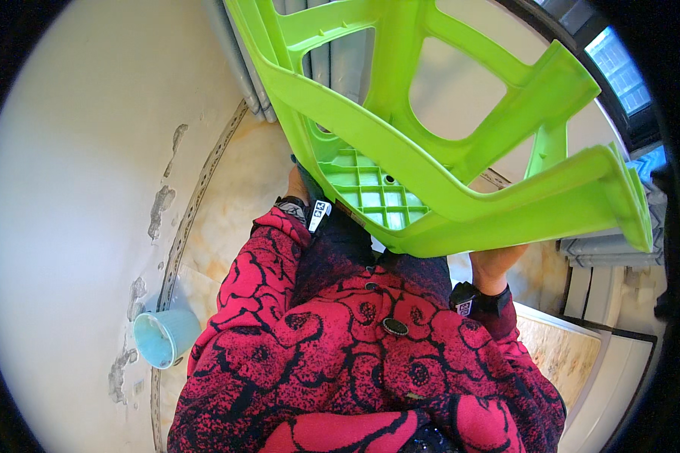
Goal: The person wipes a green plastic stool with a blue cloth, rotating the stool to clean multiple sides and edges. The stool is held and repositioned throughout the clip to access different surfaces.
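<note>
A bright green plastic stool (pixel 396 238) is tilted up in front of my body, its legs spreading away from me and the ribbed underside of its seat facing me. My right hand (pixel 496 265) grips it from below, along the near leg at the right; the fingertips are hidden behind the plastic. At the seat's left edge is my left hand (pixel 297 184), mostly covered by the stool and a dark cloth-like piece (pixel 311 182). Whether those left fingers hold the stool or the dark piece cannot be seen.
A light blue plastic bin (pixel 167 337) stands on the floor by the left wall (pixel 79 198), whose paint is peeling. Grey curtains (pixel 241 62) hang beyond the stool. To my right is a low piece of furniture with a patterned panel (pixel 561 345).
</note>
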The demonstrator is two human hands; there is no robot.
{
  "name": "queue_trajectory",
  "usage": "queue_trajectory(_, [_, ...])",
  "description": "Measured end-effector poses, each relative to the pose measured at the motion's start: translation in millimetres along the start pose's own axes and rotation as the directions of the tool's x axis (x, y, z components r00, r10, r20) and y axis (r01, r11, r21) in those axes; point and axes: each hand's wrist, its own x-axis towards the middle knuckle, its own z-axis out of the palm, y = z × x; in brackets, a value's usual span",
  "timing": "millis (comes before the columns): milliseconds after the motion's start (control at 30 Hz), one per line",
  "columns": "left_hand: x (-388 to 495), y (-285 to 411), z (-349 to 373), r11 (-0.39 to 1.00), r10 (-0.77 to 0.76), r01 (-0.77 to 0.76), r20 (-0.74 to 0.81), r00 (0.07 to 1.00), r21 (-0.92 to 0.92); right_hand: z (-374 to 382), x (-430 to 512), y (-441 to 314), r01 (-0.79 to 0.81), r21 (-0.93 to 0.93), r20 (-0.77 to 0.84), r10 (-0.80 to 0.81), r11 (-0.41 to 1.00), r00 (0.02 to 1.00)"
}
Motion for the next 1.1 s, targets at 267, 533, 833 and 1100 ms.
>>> queue_trajectory(267, [-38.2, 53.5, 48.4, 0.951, 0.246, -0.246, 0.027, 0.969, 0.189, 4.9, 4.5, -2.4, 0.109, -0.112, -0.008, -0.111, 0.988, 0.994])
queue_trajectory(533, [-125.2, 133.6, 144.0, 0.589, 0.754, -0.69, 0.023, 0.657, 0.421, 11.3, 8.8, -13.8, -0.331, 0.822, 0.111, 0.44, 0.462, 0.891])
queue_trajectory(833, [-170.3, 82.1, 181.4, 0.026, 0.754, -0.956, 0.622, 0.21, 0.291, 12.2, 15.0, -11.2, -0.311, 0.574, 0.127, 0.293, 0.758, 0.948])
queue_trajectory(1100, [-168.2, 59.7, 186.2, -0.17, 0.573, -0.977, 0.82, 0.008, 0.129, 6.5, 21.1, -7.1, -0.403, 0.718, 0.271, 0.305, 0.567, 0.913])
